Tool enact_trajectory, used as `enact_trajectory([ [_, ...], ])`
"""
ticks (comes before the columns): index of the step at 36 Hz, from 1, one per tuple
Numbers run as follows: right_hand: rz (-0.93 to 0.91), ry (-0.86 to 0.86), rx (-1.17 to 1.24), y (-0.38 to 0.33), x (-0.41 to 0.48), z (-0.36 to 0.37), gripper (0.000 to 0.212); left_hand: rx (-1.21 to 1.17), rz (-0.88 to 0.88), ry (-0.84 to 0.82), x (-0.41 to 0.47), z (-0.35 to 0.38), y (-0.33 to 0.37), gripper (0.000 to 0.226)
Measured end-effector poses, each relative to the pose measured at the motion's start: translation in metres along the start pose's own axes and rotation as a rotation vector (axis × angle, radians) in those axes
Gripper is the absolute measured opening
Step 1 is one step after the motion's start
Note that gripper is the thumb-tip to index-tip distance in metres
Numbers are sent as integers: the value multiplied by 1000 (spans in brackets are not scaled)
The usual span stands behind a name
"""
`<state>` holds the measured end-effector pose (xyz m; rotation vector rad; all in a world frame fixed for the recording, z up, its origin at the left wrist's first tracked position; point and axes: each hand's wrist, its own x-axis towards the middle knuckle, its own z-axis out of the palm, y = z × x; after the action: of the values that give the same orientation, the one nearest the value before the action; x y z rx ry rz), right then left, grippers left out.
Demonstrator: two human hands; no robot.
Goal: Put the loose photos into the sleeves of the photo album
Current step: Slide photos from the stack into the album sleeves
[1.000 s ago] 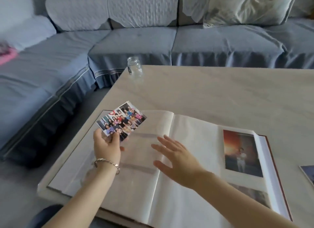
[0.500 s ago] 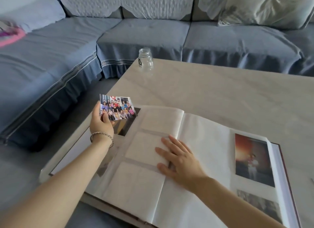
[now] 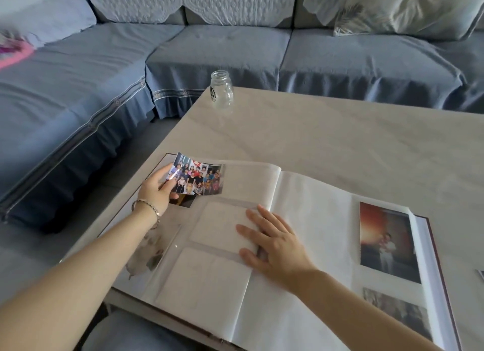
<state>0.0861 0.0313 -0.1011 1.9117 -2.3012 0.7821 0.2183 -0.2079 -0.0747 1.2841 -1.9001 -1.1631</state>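
Left hand (image 3: 154,193) is pinching a group photo (image 3: 199,179) at the far-left sleeve of the album (image 3: 314,219); right hand (image 3: 275,246), fingers apart, is pressing the page. Jar (image 3: 221,92) is showing an unreadable label.

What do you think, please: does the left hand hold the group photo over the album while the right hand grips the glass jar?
Not quite. In the head view the right hand lies flat on the album, fingers straight; the glass jar stands untouched at the far edge of the table. The left hand does hold the group photo.
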Motion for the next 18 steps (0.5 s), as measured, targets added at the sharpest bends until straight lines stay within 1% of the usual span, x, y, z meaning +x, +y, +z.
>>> enact_trajectory([
  [4, 0, 16, 21, 0, 0, 2, 60, 61, -141, -128, 18, -5, 5, 42],
  [8, 3, 18, 24, 0, 0, 2, 59, -14, -275, -214, 27, 4, 16, 41],
  [11, 9, 16, 25, 0, 0, 2, 59, -46, -278, -289, 27, 16, 26, 39],
  [15, 8, 22, 11, 1, -1, 3, 59, -127, -303, -345, 20, 34, 39, 41],
  [18, 0, 34, 12, 1, -1, 3, 59, -117, -298, -390, 16, 41, 44, 37],
])
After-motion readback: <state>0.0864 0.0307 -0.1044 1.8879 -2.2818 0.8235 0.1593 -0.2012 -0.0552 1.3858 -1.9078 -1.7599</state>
